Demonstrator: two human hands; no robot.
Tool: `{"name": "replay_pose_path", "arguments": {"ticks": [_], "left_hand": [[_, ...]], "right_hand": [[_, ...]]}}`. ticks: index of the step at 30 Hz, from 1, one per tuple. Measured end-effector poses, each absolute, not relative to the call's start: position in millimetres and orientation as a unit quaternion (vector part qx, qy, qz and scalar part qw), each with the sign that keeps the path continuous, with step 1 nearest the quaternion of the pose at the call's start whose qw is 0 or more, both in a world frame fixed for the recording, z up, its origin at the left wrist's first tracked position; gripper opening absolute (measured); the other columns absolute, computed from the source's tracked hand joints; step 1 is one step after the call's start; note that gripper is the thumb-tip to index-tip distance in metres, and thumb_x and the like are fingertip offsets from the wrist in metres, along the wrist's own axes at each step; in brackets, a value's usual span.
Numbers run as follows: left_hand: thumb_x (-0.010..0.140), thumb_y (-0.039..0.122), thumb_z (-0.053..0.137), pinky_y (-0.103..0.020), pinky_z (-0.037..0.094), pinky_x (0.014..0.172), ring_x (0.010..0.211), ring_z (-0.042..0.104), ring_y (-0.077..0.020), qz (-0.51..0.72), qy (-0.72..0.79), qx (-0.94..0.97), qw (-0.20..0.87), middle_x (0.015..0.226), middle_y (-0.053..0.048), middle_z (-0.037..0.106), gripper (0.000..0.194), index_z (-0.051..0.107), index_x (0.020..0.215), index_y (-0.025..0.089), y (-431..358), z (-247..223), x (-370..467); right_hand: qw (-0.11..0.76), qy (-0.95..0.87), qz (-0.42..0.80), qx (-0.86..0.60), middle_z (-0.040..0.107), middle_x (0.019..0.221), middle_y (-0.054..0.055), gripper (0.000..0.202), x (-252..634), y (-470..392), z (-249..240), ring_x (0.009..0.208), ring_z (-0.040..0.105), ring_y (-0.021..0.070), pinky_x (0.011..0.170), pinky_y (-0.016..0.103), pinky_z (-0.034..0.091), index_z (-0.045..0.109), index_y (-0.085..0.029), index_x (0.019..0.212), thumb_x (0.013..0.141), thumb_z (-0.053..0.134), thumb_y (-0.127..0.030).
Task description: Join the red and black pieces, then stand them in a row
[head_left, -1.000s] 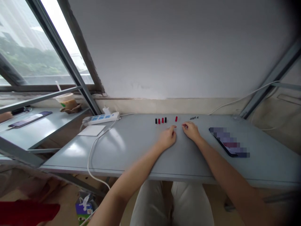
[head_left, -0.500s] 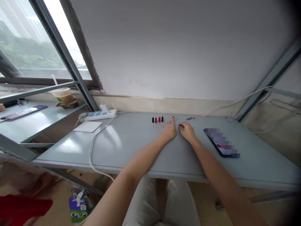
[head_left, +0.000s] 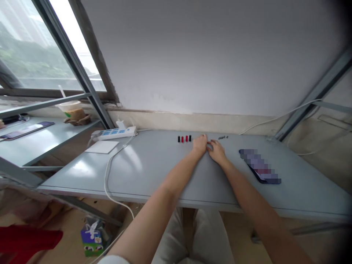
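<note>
Left hand: the left hand (head_left: 200, 145) has its fingers bent over the far part of the counter (head_left: 154, 165); its back hides the grip, so I cannot tell whether it pinches anything.
Right hand: the right hand (head_left: 217, 151) is just beside it, thumb and forefinger close together and aimed at the left fingertips; whether something small sits between them I cannot tell.
Standing pieces: a left black cylinder (head_left: 178, 139), two red cylinders (head_left: 182, 139) and a right black cylinder (head_left: 190, 138) stand upright in a row, just left of the left hand.
Dark bits: small dark pieces (head_left: 223, 138) lie in a short line just beyond the right hand, too small to make out.
Steadying: fine work at the fingertips probably goes best with both wrists low and the left hand as the firm side.
Pressure: light is likely enough; narrow upright pieces look easy to tip.
Elbow room: the left knuckles are near the right black cylinder, so small finger movements seem safer than a sideways sweep.
</note>
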State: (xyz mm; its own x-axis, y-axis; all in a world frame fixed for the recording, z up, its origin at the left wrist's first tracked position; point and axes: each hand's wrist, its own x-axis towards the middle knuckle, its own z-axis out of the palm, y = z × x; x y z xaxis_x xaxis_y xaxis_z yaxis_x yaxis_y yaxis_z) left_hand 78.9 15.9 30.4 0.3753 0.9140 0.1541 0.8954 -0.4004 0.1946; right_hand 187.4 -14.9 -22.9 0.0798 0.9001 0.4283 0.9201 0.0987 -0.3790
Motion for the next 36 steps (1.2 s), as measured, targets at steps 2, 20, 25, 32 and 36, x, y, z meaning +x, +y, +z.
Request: {"name": "replay_pose_path", "arguments": {"ticks": [2, 20, 25, 32, 36], "left_hand": [[0.086, 0.007, 0.031, -0.033, 0.046, 0.077, 0.098, 0.058, -0.0247, 0.124, 0.526, 0.841, 0.017, 0.105, -0.018, 0.058, 0.034, 0.048, 0.115, 0.009, 12.3, 33.5, 76.7], [0.075, 0.014, 0.053, -0.027, 0.042, 0.07, 0.073, 0.059, -0.0146, 0.415, 0.464, 0.758, 0.194, 0.078, -0.005, 0.062, 0.005, 0.054, 0.079, 0.016, -32.2, 16.9, -16.6], [0.072, 0.016, 0.058, -0.025, 0.042, 0.064, 0.063, 0.056, -0.0115, 0.461, 0.46, 0.713, 0.259, 0.07, -0.002, 0.059, 0.005, 0.054, 0.074, 0.016, -27.7, 7.0, -14.1], [0.069, 0.019, 0.061, -0.021, 0.04, 0.05, 0.051, 0.049, -0.0078, 0.497, 0.454, 0.625, 0.395, 0.064, -0.001, 0.056, 0.009, 0.054, 0.073, 0.015, -22.8, 6.8, -13.5], [0.068, 0.017, 0.062, -0.019, 0.037, 0.045, 0.046, 0.045, -0.0056, 0.499, 0.45, 0.592, 0.445, 0.063, 0.0, 0.056, 0.01, 0.053, 0.072, 0.014, -23.4, 10.0, -14.9]], "right_hand": [[0.271, -0.685, -0.001, -0.676, 0.047, 0.128, 0.011, 0.034, 186.1, -13.5, -26.5, 0.115, 0.044, 0.0259, 0.092, 0.041, 0.036, 0.057, -0.022, 0.114, 0.084, 0.043, -0.03], [0.179, -0.678, 0.035, -0.713, 0.04, 0.136, 0.011, 0.045, 172.3, 10.7, -22.5, 0.123, 0.034, 0.0297, 0.096, 0.062, 0.02, 0.047, -0.024, 0.126, 0.088, 0.029, -0.041], [0.32, -0.675, 0.03, -0.665, 0.056, 0.114, 0.013, 0.032, 168.7, -0.1, -14.3, 0.105, 0.05, 0.0255, 0.088, 0.045, 0.037, 0.059, -0.019, 0.102, 0.083, 0.039, -0.035], [0.559, -0.576, 0.138, -0.581, 0.056, 0.067, 0.003, 0.023, 177.4, -19.5, 1.9, 0.061, 0.053, 0.0151, 0.063, 0.031, 0.043, 0.048, -0.02, 0.079, 0.074, 0.049, -0.043], [0.556, -0.572, 0.264, -0.543, 0.051, 0.055, -0.001, 0.031, 174.9, -26.2, 6.1, 0.049, 0.048, 0.0123, 0.052, 0.028, 0.039, 0.046, -0.021, 0.074, 0.071, 0.053, -0.051]]}}
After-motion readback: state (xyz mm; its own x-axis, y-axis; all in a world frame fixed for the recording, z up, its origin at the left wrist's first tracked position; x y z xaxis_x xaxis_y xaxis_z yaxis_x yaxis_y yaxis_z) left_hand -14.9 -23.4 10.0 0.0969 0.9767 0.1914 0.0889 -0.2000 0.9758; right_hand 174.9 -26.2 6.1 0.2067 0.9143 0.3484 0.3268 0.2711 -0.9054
